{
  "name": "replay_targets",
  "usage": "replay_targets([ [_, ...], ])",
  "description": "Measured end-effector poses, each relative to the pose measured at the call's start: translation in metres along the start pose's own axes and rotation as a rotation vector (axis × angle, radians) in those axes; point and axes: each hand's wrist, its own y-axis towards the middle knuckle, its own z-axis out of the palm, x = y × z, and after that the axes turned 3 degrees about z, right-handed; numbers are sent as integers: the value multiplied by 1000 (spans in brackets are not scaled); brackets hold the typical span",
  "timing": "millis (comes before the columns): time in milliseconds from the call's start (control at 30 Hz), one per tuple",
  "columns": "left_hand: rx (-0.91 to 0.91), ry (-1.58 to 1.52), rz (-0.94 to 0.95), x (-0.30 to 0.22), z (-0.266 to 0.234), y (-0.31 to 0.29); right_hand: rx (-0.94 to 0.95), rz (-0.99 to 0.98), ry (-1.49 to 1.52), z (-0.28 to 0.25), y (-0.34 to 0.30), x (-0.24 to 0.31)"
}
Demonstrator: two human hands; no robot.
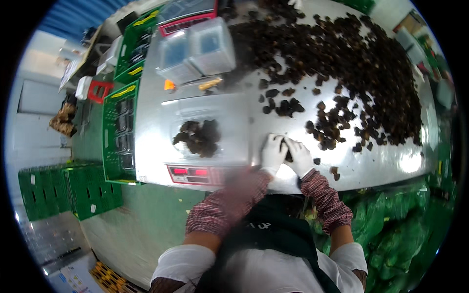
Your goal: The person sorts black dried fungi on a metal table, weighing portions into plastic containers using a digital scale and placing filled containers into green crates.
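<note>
My left hand (274,152) and my right hand (301,156), both in white gloves, meet close to the near edge of the metal table. Between their fingers sits a dark mushroom-like piece (288,156), partly covered; both hands are closed on it. Left of them stands a scale (229,122) with a red lit display. On its platform a clear plastic tray (183,155) holds a small heap of similar dark mushroom-like pieces (199,138). A few loose ones lie just right of my right hand.
A large spread of dark pieces (351,58) covers the far right of the table. Stacked clear containers (215,46) stand behind the scale, near a second scale (190,22). Green crates (110,146) line the left edge. Green bags (391,234) lie at lower right.
</note>
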Motion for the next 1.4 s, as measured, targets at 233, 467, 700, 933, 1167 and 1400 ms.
replay_targets([
  [233, -201, -264, -121, -59, -48, 63, -205, -53, 63, -82, 64, 48],
  [467, -444, -338, 154, -43, -229, 61, -196, -339, 22, -102, 125, 213],
  [700, -157, 241, 102, 70, -277, 26, 196, -302, -231, -26, 166, 260],
  [933, -33, -58, 130, 68, -307, 18, 294, -244, 394, -26, 176, 217],
  [1167, 40, -495, -17, 88, -356, 22, 334, 102, 904, -29, 162, 198],
  [1400, 17, -624, -205, 117, -388, 19, 118, 489, 1036, -55, 159, 121],
])
